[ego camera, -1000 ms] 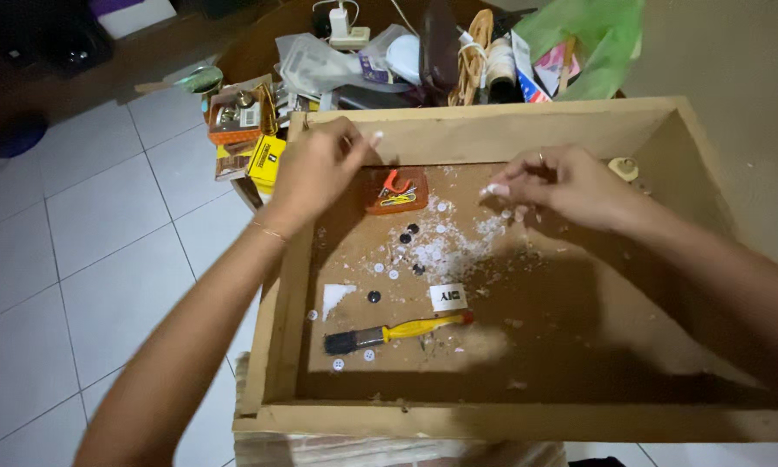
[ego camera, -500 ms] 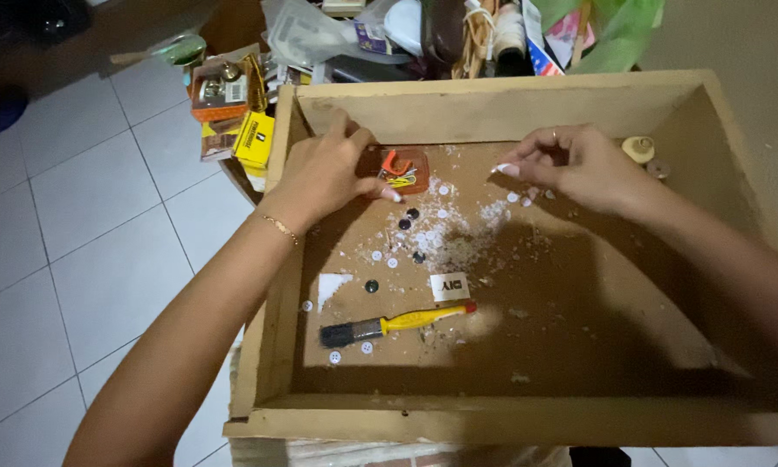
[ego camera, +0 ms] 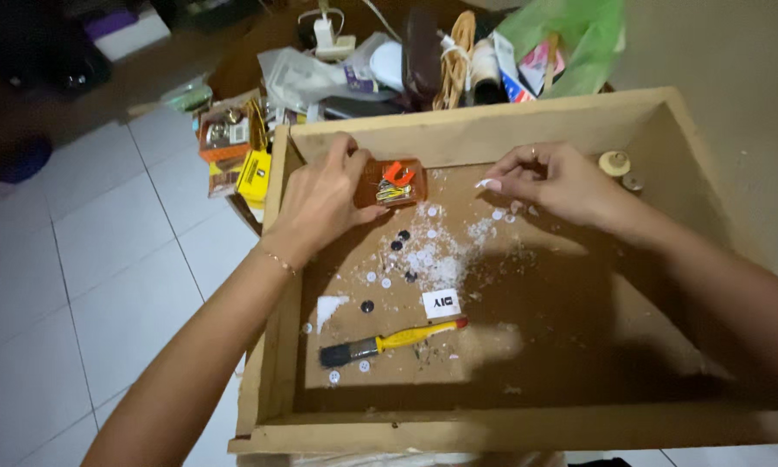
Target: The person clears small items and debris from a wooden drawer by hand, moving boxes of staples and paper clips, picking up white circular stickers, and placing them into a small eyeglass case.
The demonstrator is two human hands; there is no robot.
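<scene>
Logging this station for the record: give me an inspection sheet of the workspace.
Surface: wooden drawer, brown floor strewn with white flakes.
Job's things: small orange tray of bits; scattered buttons; yellow-handled brush; white tag.
Clutter: pile of bags, rope and boxes behind the drawer.
Fingers: left hand touches the tray; right hand pinched together, contents too small to tell.
Cables: white plug and cord.
Surroundings: white tiled floor, beige wall.
</scene>
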